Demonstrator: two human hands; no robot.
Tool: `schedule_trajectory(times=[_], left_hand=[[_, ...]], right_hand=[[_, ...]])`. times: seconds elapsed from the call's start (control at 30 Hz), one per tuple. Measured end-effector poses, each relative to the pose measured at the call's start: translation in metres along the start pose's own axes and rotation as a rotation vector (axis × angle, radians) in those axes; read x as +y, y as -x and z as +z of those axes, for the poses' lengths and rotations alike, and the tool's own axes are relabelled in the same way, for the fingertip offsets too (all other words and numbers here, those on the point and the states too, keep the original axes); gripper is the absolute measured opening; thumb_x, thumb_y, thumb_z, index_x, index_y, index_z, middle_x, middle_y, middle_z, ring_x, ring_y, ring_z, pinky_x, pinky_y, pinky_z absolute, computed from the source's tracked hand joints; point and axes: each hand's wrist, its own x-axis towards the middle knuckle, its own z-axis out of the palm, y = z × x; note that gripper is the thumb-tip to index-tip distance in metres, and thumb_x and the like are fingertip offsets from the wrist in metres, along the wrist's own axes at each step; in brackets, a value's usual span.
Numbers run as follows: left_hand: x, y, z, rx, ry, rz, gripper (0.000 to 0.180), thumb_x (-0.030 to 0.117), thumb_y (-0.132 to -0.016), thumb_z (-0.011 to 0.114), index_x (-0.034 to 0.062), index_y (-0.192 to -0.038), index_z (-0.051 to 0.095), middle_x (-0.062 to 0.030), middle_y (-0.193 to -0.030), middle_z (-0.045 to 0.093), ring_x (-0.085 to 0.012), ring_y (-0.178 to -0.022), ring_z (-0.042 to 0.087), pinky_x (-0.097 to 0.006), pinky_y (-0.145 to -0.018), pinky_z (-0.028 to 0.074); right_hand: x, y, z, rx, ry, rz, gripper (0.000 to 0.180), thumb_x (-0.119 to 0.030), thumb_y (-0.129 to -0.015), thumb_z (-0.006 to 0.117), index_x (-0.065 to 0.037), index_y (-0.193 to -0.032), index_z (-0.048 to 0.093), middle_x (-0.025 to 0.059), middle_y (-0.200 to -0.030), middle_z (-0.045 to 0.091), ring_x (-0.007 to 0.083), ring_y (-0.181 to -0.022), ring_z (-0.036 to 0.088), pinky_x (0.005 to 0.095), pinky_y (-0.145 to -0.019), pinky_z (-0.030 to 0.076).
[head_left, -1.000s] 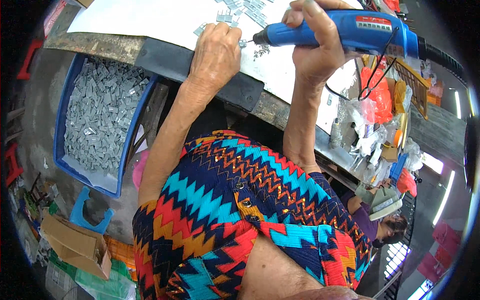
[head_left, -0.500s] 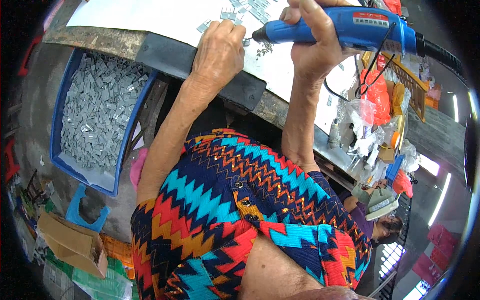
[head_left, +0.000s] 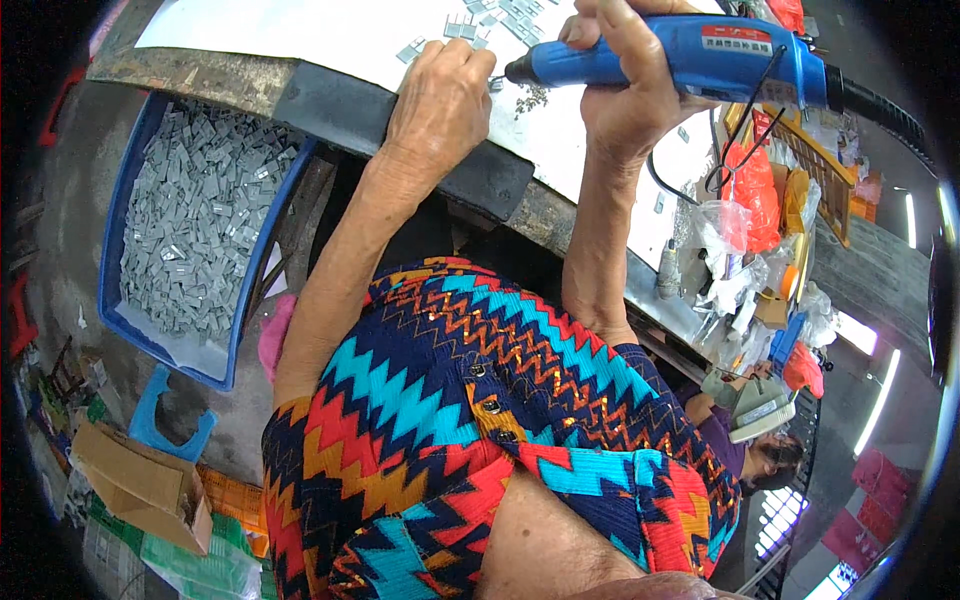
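Blue power tool (head_left: 700, 55), blue bin (head_left: 125, 300) of grey pieces (head_left: 200, 220), multicoloured zigzag dress (head_left: 450, 420).

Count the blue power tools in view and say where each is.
1. The blue power tool is in the right hand, over the white table, tip beside the left hand.
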Motion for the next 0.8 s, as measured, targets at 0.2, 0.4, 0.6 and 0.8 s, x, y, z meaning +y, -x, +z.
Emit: schedule_trajectory(times=[0.2,0.4,0.6,0.8], left_hand=[[0.0,-0.003,-0.001,-0.001,0.021,0.0,0.016,-0.006,-0.064,0.06,0.0022,-0.077,0.053,-0.0123,-0.074,0.052,-0.03,-0.073,0.052,-0.039,-0.067,0.044],[0.0,-0.005,-0.001,-0.026,0.066,-0.018,0.017,-0.006,-0.064,0.06,0.0018,-0.078,0.054,-0.0125,-0.075,0.054,-0.03,-0.075,0.054,-0.039,-0.068,0.045],[-0.001,-0.004,-0.003,-0.086,0.052,-0.084,0.017,-0.006,-0.064,0.061,0.0014,-0.078,0.055,-0.0127,-0.077,0.055,-0.0295,-0.076,0.055,-0.038,-0.07,0.045],[-0.001,-0.004,-0.002,-0.087,0.035,-0.054,0.017,-0.005,-0.064,0.062,0.0018,-0.078,0.054,-0.0125,-0.077,0.054,-0.0294,-0.076,0.055,-0.039,-0.071,0.046]], right_hand=[[0.003,0.001,0.001,-0.011,0.073,-0.09,0.01,0.0,-0.073,0.058,0.002,-0.081,0.054,0.0091,-0.066,0.057,0.0133,-0.051,0.053,0.027,-0.051,0.047],[0.001,-0.001,-0.005,-0.116,0.086,0.01,0.009,0.0,-0.072,0.058,0.003,-0.079,0.054,0.0094,-0.066,0.057,0.0124,-0.051,0.052,0.0263,-0.05,0.046],[0.004,0.004,-0.001,-0.039,0.087,-0.006,0.008,0.002,-0.073,0.056,0.002,-0.08,0.051,0.0094,-0.066,0.056,0.0118,-0.052,0.052,0.0254,-0.05,0.046],[0.008,0.008,-0.003,-0.075,0.038,-0.118,0.016,0.0,-0.074,0.057,0.002,-0.087,0.049,0.0097,-0.069,0.056,0.0116,-0.053,0.052,0.0254,-0.051,0.046]])
